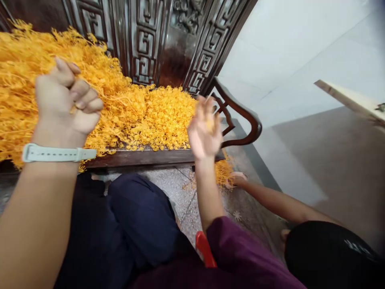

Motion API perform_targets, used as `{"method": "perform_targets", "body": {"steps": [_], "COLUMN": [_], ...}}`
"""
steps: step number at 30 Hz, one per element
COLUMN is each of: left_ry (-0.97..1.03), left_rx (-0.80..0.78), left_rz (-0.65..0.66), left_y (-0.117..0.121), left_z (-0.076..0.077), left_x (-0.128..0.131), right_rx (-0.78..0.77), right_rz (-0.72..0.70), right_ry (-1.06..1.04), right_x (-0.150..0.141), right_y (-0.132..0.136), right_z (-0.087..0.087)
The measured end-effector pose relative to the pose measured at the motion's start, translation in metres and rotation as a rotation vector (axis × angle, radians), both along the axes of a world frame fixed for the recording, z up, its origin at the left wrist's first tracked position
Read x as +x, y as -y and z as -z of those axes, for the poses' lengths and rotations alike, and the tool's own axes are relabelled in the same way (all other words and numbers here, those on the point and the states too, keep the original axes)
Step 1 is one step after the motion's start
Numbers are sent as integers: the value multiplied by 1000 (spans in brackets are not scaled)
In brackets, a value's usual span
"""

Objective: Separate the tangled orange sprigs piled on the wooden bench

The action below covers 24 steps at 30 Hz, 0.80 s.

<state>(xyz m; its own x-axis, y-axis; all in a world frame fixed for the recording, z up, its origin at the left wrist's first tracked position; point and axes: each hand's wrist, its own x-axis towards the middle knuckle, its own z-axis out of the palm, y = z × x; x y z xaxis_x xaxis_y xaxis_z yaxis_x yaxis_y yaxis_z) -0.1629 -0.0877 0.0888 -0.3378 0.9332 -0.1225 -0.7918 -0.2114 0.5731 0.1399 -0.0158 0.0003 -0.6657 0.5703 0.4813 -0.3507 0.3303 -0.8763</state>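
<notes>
A big heap of thin orange strands covers the seat of a dark carved wooden bench. My left hand, with a pale watch strap on the wrist, is curled closed over the left part of the heap, pinching a few strands. My right hand hovers palm-up at the heap's right end; it is motion-blurred, fingers loosely spread, with a trace of orange on them.
Another person crouches at lower right, their hand on a small clump of strands on the speckled floor. A red object lies by my knees. The carved bench back rises behind, a pale wall to the right.
</notes>
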Motion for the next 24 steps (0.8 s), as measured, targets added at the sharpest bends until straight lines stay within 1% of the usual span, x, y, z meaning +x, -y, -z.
{"method": "perform_targets", "body": {"steps": [1, 2, 3, 4, 5, 6, 8, 10, 11, 13, 14, 17, 18, 19, 21, 23, 24], "left_ry": [-59, -79, -55, -18, 20, 56, 106, 122, 121, 119, 124, 148, 151, 152, 149, 152, 157], "left_rx": [37, 45, 29, 17, 10, 9, 14, 9, -3, -42, -56, -73, -72, -73, -84, -104, -113], "left_rz": [5, 19, 42, 66, 101, 137, 207, 253, 269, 295, 305, 325, 332, 341, 361, 379, 384], "left_y": [-1, -1, -2, -3, -4, -5, -9, -13, -14, -17, -17, -17, -16, -15, -13, -11, -11], "left_z": [1, 2, 3, 4, 5, 7, 12, 19, 22, 27, 28, 28, 27, 26, 24, 23, 23], "left_x": [6, 12, 18, 22, 27, 30, 35, 38, 39, 42, 43, 48, 50, 52, 53, 53, 51], "right_rx": [-156, -362, -572, -747, -863, -900, -926, -951, -969, -1007, -1035, -1164, -1218, -1266, -1320, -1309, -1292], "right_rz": [143, 266, 392, 491, 537, 531, 412, 260, 194, 107, 98, 181, 195, 180, 78, -21, -39], "right_ry": [-111, -242, -378, -476, -517, -512, -409, -347, -349, -388, -411, -437, -428, -417, -410, -435, -457], "right_x": [-6, -13, -21, -29, -38, -45, -58, -66, -69, -76, -78, -86, -88, -90, -91, -90, -89], "right_y": [-16, -25, -26, -19, -6, 11, 48, 76, 83, 85, 82, 66, 62, 59, 57, 58, 60], "right_z": [6, 14, 24, 35, 46, 57, 72, 76, 75, 70, 68, 68, 70, 72, 75, 76, 75]}}
